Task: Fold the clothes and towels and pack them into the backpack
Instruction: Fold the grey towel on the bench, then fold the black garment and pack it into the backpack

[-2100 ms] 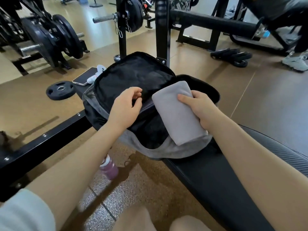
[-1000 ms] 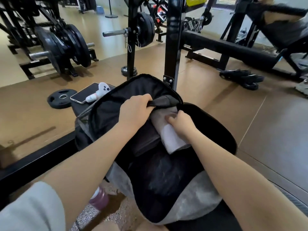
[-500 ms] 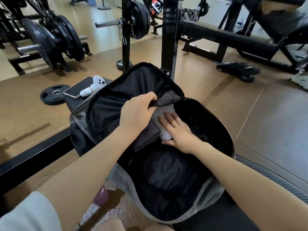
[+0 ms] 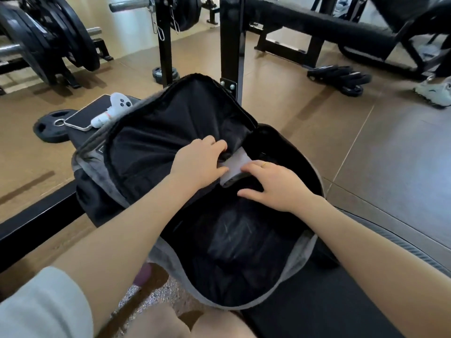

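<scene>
Grey terry cloth, folded small, showed only as a pale strip: the towel (image 4: 235, 164) lay deep inside the open backpack (image 4: 170, 132), most of it tucked behind a dark inner flap near the hinge of the bag. The left hand (image 4: 197, 164) gripped that flap, its fingers curled over the fabric edge and holding the pocket apart. The right hand (image 4: 273, 184) lay flat and relaxed, fingers straight, its fingertips pressing on the near end of the towel; a ring showed on one finger.

By my reading, this item was almost stowed and needed only a last push to sit fully under the flap. Lower in the main compartment a dark folded bundle (image 4: 234, 237) already rested, probably clothing packed in, though its shade blended with the lining and I could not tell how many pieces it made. No loose clothes or towels appeared on the worktop (image 4: 341, 301), so the folding looked largely done; anything outside the view cannot be judged. The bag stood unzipped, its lid thrown back, so closing it seemed to be what remained.

Beyond the bag, a phone (image 4: 84, 117) and a small white controller (image 4: 114, 107) lay at the far end of the worktop. Weight plates (image 4: 48, 129) and racks stood on the gym floor around it.
</scene>
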A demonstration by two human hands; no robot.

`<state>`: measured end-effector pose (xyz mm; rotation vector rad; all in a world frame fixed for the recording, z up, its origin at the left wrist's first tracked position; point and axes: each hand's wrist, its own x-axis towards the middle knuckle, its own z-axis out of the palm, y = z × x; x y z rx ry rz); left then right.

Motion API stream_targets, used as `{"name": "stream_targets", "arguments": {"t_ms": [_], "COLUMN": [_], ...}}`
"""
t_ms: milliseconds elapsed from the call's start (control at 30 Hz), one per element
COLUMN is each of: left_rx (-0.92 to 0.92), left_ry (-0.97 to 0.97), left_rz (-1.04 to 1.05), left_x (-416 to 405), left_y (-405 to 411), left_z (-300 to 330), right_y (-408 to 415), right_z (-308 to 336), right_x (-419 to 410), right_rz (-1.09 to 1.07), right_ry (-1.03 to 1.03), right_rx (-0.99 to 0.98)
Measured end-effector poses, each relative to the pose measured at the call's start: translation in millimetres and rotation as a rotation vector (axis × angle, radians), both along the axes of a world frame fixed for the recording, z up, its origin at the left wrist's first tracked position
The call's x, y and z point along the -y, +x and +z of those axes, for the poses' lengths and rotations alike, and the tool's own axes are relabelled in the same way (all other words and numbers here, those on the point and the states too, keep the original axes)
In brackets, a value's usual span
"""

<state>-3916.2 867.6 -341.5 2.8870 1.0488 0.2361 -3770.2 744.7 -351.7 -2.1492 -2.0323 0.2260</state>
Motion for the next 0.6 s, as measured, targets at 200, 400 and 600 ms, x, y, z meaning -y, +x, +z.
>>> {"name": "stream_targets", "arguments": {"t_ms": [200, 400, 600], "left_rx": [-0.459, -0.223, -0.325], "left_ry": [-0.108, -0.338, -0.534], "left_rz": [-0.095, -0.339, -0.546], "left_x": [17.0, 85.0, 185.5], "left_y": [2.8, -3.1, 30.7], "left_z": [40.0, 139.1, 211.8], "right_y": [3.4, -5.8, -15.6], "right_z": [54.4, 135.1, 205.0], "right_x": [34.9, 111.4, 231.3], "right_rz": [-0.171, -0.28, -0.62], "right_ry": [-0.15, -0.267, -0.283], "right_rx": [-0.276, -0.4, -0.563]}}
